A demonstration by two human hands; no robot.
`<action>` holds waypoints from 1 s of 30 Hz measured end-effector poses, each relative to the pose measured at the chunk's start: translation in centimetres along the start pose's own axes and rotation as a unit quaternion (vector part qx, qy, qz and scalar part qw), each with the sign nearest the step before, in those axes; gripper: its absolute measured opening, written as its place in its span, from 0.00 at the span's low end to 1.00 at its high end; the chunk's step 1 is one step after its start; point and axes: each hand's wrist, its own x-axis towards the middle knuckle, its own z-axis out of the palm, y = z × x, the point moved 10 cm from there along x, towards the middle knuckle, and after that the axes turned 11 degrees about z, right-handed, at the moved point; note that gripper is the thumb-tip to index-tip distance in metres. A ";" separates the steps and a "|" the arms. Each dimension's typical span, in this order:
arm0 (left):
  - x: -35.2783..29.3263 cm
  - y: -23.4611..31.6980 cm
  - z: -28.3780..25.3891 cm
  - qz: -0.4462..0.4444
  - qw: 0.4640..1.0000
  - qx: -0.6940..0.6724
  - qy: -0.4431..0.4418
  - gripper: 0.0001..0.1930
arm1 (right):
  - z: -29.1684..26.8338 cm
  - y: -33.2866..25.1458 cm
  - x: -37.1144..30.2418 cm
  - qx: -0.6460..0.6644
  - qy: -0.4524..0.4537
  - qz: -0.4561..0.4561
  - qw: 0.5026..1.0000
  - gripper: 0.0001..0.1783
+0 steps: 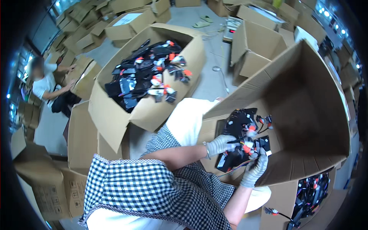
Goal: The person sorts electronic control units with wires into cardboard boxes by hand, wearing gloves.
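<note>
Both my hands wear pale grey knit gloves and work inside the large open cardboard box [306,88] at my right. My left hand [222,145] is closed around the cable of a black pack, close to its red and white connectors [248,147]. My right hand [256,168] has its fingers closed at the edge of a small black wired pack [263,142]; its thumb side is partly hidden. Beneath and beyond both hands lies a pile of flat black packs [237,122] with leads and red-and-white plugs. A thin multicoloured wire [239,165] runs below the left hand toward the right one.
A second box [193,57], heaped with similar black packs [142,73], stands ahead to the left. More packs [312,193] lie in a box at lower right. An empty-looking carton [260,42], slippers [203,22] and a floor cable [220,73] are farther off. Another person [50,84] handles a carton at far left.
</note>
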 end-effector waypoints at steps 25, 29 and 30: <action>-14.3 5.5 -6.5 -0.022 0.999 0.024 -0.009 0.08 | 8.1 7.7 -12.1 -0.209 -0.137 0.235 0.939 0.22; -17.2 1.8 -4.9 -0.206 0.829 -0.519 0.030 0.05 | 10.0 7.7 -13.0 -0.177 -0.195 0.302 0.916 0.23; -16.7 1.5 -4.6 -0.210 0.829 -0.517 0.029 0.05 | 10.4 7.9 -13.2 -0.195 -0.213 0.309 0.906 0.23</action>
